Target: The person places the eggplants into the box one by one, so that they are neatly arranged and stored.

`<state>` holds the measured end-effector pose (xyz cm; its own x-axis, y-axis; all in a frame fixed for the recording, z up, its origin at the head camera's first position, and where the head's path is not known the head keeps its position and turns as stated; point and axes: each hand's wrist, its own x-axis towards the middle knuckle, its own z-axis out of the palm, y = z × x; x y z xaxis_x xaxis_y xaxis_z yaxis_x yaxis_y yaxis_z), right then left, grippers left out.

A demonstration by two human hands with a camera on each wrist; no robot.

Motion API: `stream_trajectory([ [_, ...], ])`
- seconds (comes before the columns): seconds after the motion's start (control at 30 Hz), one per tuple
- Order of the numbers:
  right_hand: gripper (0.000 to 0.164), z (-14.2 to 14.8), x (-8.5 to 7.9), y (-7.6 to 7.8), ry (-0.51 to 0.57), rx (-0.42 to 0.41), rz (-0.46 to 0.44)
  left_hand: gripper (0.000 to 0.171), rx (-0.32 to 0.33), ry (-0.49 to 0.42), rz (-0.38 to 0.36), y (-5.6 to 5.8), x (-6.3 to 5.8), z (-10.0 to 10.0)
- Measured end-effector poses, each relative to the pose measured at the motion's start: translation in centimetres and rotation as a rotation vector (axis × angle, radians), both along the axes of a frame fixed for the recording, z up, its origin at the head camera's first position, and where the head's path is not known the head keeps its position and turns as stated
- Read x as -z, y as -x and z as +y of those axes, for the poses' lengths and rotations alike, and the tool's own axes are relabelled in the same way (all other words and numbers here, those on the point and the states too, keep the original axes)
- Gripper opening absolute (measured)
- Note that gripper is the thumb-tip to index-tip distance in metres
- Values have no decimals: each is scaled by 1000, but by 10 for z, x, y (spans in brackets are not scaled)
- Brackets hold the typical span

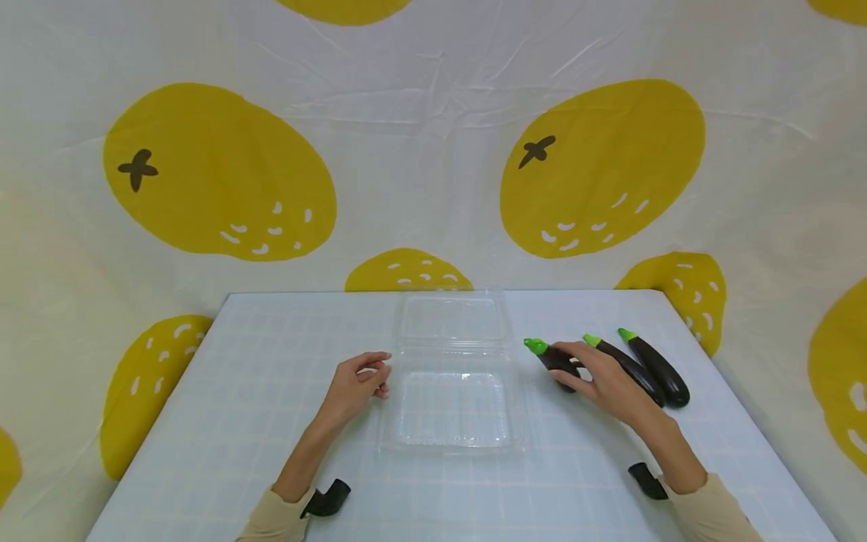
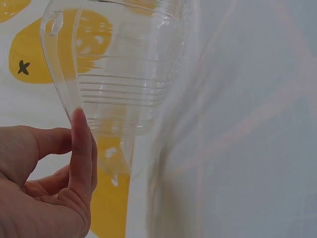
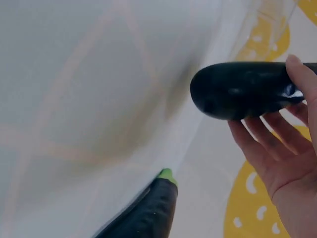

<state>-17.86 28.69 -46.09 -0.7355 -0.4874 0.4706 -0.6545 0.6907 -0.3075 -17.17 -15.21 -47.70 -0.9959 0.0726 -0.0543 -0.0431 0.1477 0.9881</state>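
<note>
My right hand [image 1: 599, 376] holds an eggplant [image 1: 552, 360], dark purple with a bright green cap, in curled fingers and thumb. In the right wrist view the held eggplant [image 3: 237, 89] shows its rounded dark end, above the table. Two more eggplants, one [image 1: 626, 369] partly behind the right hand and another [image 1: 657, 369] beside it, lie on the table at the right. A clear plastic clamshell container [image 1: 454, 406] lies open in the middle, lid at the far side. Loosely bent, my left hand [image 1: 352, 388] is at its left edge; I cannot tell whether they touch.
A white table [image 1: 271, 339] with a faint check pattern carries everything. Behind and around it hangs a pale cloth [image 1: 420, 181] printed with large yellow fruit. Black straps or mounts [image 1: 328, 498] stick out at both wrists.
</note>
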Motion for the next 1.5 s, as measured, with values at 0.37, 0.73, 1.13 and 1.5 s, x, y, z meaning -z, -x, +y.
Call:
stream_trajectory([
  [0.37, 44, -10, -20, 1, 101, 21, -205, 33, -10, 20, -10, -1, -1, 0],
  [0.73, 46, -30, -41, 1, 122, -16, -269, 33, 7, 10, -7, 0, -1, -1],
  [1.13, 46, -61, -57, 3, 117, -73, -367, 33, -9, 45, -17, -1, 1, 1],
  [1.5, 46, -89, -59, 1, 110, -171, -387, 34, -12, 48, -36, -1, -3, 0],
])
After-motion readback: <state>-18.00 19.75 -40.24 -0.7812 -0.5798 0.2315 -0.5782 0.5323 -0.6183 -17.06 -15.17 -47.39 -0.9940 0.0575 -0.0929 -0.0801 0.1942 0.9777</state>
